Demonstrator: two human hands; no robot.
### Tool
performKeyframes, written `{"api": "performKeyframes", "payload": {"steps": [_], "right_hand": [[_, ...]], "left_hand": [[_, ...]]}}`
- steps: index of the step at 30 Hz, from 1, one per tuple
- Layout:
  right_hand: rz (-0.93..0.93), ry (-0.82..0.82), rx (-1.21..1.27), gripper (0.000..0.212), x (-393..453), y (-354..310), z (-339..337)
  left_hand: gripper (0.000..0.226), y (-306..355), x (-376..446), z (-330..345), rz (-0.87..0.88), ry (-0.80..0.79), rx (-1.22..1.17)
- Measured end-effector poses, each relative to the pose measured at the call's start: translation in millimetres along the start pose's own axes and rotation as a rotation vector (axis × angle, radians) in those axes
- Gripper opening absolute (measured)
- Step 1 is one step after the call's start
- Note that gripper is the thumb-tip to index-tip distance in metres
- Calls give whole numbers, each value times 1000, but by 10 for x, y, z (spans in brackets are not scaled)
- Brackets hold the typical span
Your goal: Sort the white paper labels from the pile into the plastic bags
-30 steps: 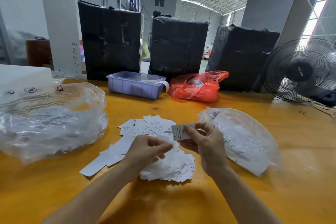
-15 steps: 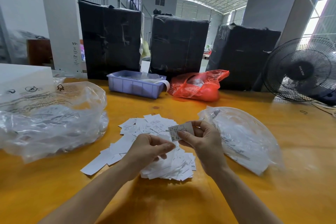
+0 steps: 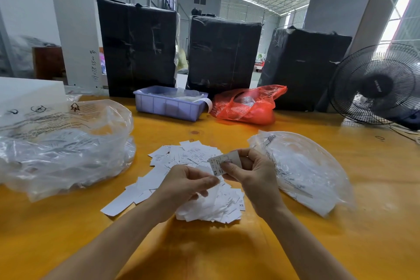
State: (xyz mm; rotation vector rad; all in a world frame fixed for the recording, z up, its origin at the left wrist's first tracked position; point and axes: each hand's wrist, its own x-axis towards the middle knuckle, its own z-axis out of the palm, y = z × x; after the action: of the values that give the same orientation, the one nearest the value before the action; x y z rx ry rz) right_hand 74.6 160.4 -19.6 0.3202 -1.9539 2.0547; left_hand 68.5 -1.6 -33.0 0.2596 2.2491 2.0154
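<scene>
Head view, right hand (image 3: pixel 254 175) pinching label (image 3: pixel 223 162), left hand (image 3: pixel 184 185) fingers curled over pile (image 3: pixel 200 188), labels inside clear bags (image 3: pixel 302 170).

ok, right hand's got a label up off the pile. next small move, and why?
Probably carry it right and drop it into the clear plastic bag beside that hand. The right hand pinches a single label printed XS, lifted clear of the label pile, so it looks read and ready to sort. The left hand sits over the pile, fingers curled; whether it pinches a label is unclear.
</scene>
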Motion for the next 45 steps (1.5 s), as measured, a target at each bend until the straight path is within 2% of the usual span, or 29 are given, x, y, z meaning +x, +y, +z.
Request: {"api": "performKeyframes", "payload": {"steps": [12,15,19,24,28,33,38,45], "right_hand": [[-20,-29,-74,19,6,8,-7],[15,-81,-118,20,10,0,-17],[44,-193,-230,18,4,-8,-38],[60,-308,-344,12,-41,23,23],[15,-231,-330,12,-49,15,47],[-8,-56,-322,11,-16,3,8],[-73,69,-241,12,0,-11,-21],[-99,48,-181,12,3,-16,-7]], "left_hand": [[23,28,-25,-12,-24,-39,2],[30,58,-21,-35,-23,-30,-41],[18,45,-14,-54,-30,9,-61],[28,19,-18,41,-5,63,-100],[28,26,-14,70,-21,102,-152],[9,57,-26,43,-69,90,-235],[5,55,-24,21,-87,117,-229],[6,46,-32,21,-64,75,-190]]}}
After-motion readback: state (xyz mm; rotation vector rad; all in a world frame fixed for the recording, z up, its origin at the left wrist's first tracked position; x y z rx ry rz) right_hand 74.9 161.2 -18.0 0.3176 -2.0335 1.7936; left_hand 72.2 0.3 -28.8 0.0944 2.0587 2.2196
